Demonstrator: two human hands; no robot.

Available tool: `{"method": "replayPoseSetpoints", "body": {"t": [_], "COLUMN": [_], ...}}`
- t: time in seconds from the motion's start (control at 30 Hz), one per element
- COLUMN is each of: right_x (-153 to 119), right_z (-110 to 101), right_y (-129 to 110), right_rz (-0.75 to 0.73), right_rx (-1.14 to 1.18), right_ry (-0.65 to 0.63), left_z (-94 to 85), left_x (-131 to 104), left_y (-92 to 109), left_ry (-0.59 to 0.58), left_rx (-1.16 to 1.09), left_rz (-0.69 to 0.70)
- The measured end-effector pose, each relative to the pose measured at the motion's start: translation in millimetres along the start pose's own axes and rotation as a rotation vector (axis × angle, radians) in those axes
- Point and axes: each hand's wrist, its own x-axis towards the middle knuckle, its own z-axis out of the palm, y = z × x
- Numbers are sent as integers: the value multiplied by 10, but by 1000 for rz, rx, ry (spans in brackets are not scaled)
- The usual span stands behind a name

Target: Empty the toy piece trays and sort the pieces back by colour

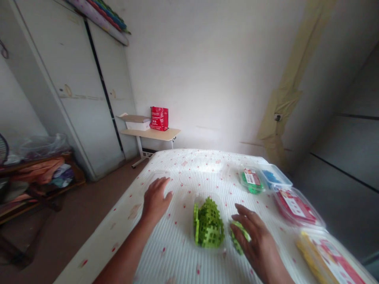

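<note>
A clear plastic box [194, 240] stands on the bed, filled with lime-green interlocking plastic pieces [211, 225]. My left hand [155, 199] hovers or rests left of the box, fingers stretched and thumb apart, holding nothing I can see. Just beyond its fingertips is a faint clear plastic lid [161, 172]. To the right of the box, my right hand [256, 234] is over a few loose green pieces [236, 245], its fingers loosely curved and apart. The thumb crosses in front of these pieces; whether it touches them is unclear.
Along the bed's right side lie a box of darker green pieces [251, 179], a blue one [274, 176], a red one [299, 207] and a yellow one [316, 256]. A small table [160, 134] with a red bag [160, 118] stands by the wall.
</note>
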Motion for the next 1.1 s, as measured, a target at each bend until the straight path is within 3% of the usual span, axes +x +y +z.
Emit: {"method": "replayPoseSetpoints", "body": {"t": [0.07,0.13,0.2,0.53,0.77,0.87,0.97,1.1], "right_x": [8,1,-13,-28,-41,-38,4,160], "right_z": [4,33,71,51,77,90,73,7], "right_y": [60,123,183,314,310,305,278,112], "right_rz": [25,52,73,86,91,89,95,184], "right_rx": [10,19,28,33,66,80,92,196], "right_ry": [10,4,8,52,59,67,86,93], "left_z": [-17,-13,-4,-72,-482,-667,-736,-636], "left_x": [77,83,53,145,171,170,147,8], "left_y": [-222,-364,-413,-215,-292,-327,-287,-23], "left_ry": [-133,-243,-277,-274,-160,4,211,259], "left_rx": [224,314,336,482,525,323,-199,-865], "left_rz": [-134,-166,-152,-58,-96,-207,-406,-563]}}
